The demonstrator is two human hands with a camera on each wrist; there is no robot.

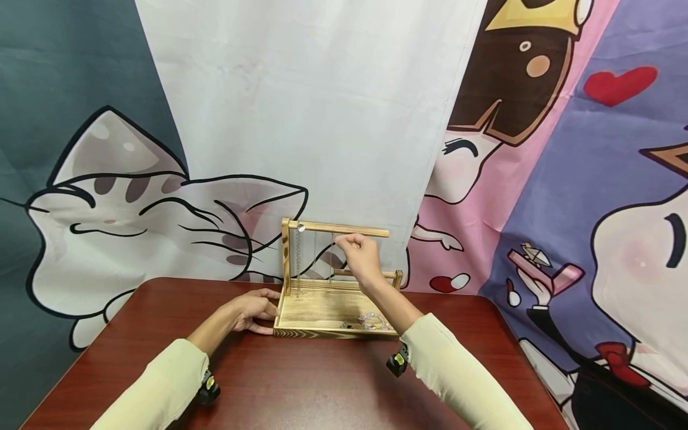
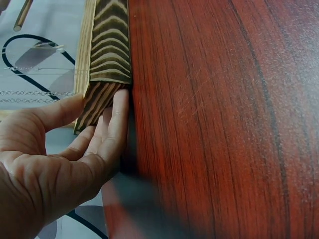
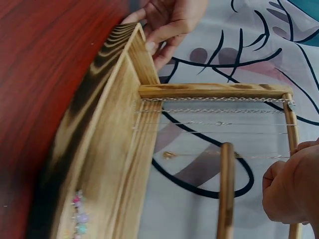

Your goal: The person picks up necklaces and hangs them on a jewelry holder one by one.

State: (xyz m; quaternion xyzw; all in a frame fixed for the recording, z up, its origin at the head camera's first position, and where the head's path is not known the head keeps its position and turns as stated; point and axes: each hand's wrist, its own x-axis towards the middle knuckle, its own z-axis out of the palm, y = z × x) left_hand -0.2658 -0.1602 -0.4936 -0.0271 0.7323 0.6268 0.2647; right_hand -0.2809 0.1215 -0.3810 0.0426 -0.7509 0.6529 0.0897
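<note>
A wooden jewelry stand [image 1: 317, 333] sits on the table, with a shallow tray and a raised top bar [image 1: 365, 230]. At its left end, my left hand [image 1: 252, 310] grips the tray's side wall, thumb and fingers either side of the corner in the left wrist view. Up at the top bar, my right hand [image 1: 361, 257] has its fingers curled and pinches a thin necklace chain [image 3: 271, 157]. A small gold pendant [image 3: 169, 155] hangs at that chain's lower end. Silver chain necklaces [image 1: 298, 257] hang from the bar nearer the post; the right fingertips are partly hidden.
A beaded bracelet [image 1: 371, 322] and a small dark piece [image 1: 346, 325] lie in the tray's front right. A shorter, lower bar [image 3: 227, 189] stands on the stand's right side. The reddish-brown table [image 1: 301, 382] meets a cartoon-printed cloth [image 1: 322, 119] behind.
</note>
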